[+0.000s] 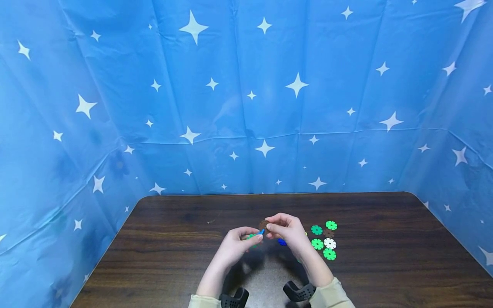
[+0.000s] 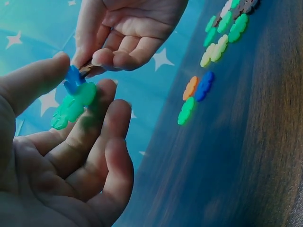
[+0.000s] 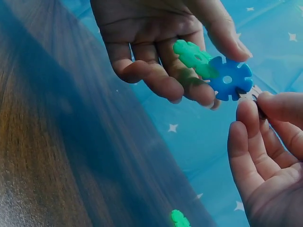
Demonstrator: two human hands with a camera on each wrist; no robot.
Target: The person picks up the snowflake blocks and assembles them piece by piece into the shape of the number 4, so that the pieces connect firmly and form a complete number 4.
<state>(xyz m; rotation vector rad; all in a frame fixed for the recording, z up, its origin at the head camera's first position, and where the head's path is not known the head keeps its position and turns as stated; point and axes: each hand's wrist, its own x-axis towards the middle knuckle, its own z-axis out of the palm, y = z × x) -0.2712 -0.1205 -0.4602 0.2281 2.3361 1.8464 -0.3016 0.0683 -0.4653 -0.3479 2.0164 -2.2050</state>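
Above the table, my left hand (image 1: 234, 247) pinches a blue notched plastic disc (image 3: 238, 75) between thumb and fingers. Slotted into the blue disc is a green notched disc (image 3: 189, 54), which leans over the left fingers. My right hand (image 1: 292, 233) holds a brown notched disc (image 1: 263, 224) by thumb and fingertips. In the right wrist view the brown disc's edge meets the blue disc's rim at a notch, and the right fingers hide much of it. Both hands are close together, fingertips nearly meeting.
On the dark wood table (image 1: 161, 248), several loose discs lie to the right, among them a white disc (image 1: 330, 243) and a teal disc (image 1: 316, 230). Nearer the hands are an orange disc (image 2: 190, 88) and yellow discs (image 2: 215, 51). A blue starry curtain (image 1: 246, 107) surrounds the table.
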